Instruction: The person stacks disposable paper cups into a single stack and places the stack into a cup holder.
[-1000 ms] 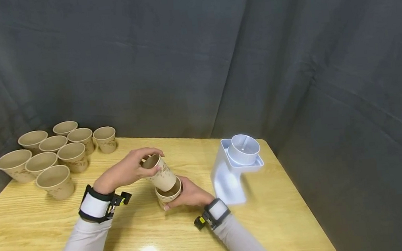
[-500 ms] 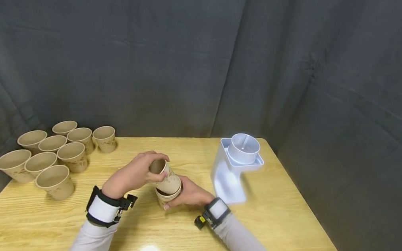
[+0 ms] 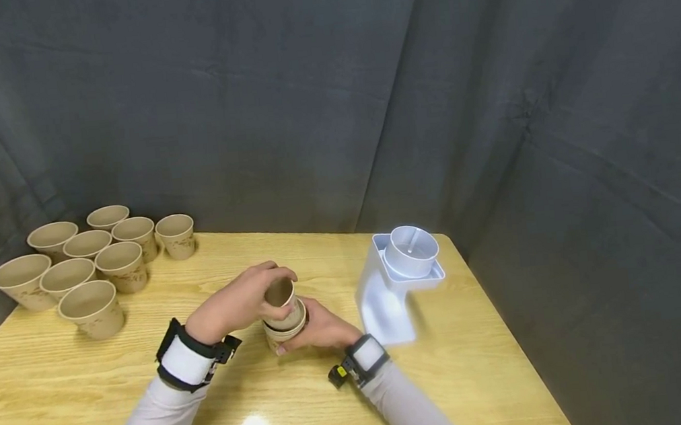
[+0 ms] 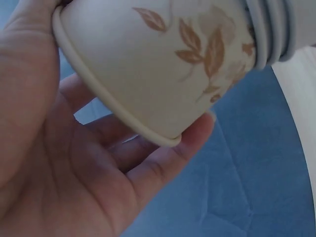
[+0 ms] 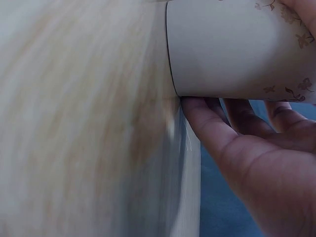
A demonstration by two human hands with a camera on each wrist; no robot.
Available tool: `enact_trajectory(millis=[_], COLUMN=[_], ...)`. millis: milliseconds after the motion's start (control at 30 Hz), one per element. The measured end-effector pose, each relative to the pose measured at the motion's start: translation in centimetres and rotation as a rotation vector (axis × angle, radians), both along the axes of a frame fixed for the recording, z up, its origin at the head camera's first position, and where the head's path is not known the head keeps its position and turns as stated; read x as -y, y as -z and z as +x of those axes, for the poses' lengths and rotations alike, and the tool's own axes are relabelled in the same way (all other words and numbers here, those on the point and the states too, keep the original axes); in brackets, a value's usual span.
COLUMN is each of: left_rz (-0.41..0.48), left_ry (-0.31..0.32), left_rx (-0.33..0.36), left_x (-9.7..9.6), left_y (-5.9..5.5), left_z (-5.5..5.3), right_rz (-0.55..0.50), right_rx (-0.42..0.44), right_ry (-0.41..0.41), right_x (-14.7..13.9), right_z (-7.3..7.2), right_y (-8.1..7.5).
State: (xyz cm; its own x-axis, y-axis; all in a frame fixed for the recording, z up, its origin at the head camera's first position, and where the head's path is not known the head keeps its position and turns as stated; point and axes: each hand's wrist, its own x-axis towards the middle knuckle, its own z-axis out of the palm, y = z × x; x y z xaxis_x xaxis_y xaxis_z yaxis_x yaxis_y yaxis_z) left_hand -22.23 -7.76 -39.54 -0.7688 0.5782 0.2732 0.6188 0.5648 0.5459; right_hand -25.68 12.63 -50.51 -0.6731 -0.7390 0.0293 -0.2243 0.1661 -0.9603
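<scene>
Near the middle of the table, my left hand [image 3: 235, 302] grips a beige paper cup [image 3: 289, 319] around its rim, thumb on the near side. In the left wrist view this cup [image 4: 148, 64] shows a brown leaf print, and its lower end sits inside the stacked rims [image 4: 276, 29] of other cups. My right hand [image 3: 320, 327] holds that cup stack [image 3: 274, 342] from the right, its thumb in front and its fingers behind. The right wrist view has the stack's bottom cup [image 5: 232, 49] standing right at the wooden table top [image 5: 98, 123].
Several similar paper cups [image 3: 90, 305] stand upright in a cluster at the left, with a single cup [image 3: 176, 237] at its right end. A pale plastic stand with a round cup-like top [image 3: 411, 253] is right of my right hand. A dark curtain [image 3: 247, 113] hangs behind the table.
My left hand has moved right and down, bringing its cup from a tilt over the stack to nearly upright and deeper inside it. My right hand stays in place around the stack.
</scene>
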Motion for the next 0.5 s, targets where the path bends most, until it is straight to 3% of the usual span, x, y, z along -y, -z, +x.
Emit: enact_trajectory(millis=[233,367,500], left_rz=[-0.042,-0.091,-0.129], left_ry=[0.043,0.066,0.047], left_rx=[-0.038,0.014,0.044], left_x=[-1.3,-2.5,-3.2], left_y=[1.2,2.1,2.7], left_z=[-0.1,-0.2,-0.1], right_rz=[0.049,0.089,0.091], right_rx=[-0.022,-0.054,-0.062], right_ry=[0.036,0.058,0.056], right_x=[0.0,-0.1,-0.1], right_z=[0.3,0.4,0.3], right_y=[-0.1,-0.3,-0.3])
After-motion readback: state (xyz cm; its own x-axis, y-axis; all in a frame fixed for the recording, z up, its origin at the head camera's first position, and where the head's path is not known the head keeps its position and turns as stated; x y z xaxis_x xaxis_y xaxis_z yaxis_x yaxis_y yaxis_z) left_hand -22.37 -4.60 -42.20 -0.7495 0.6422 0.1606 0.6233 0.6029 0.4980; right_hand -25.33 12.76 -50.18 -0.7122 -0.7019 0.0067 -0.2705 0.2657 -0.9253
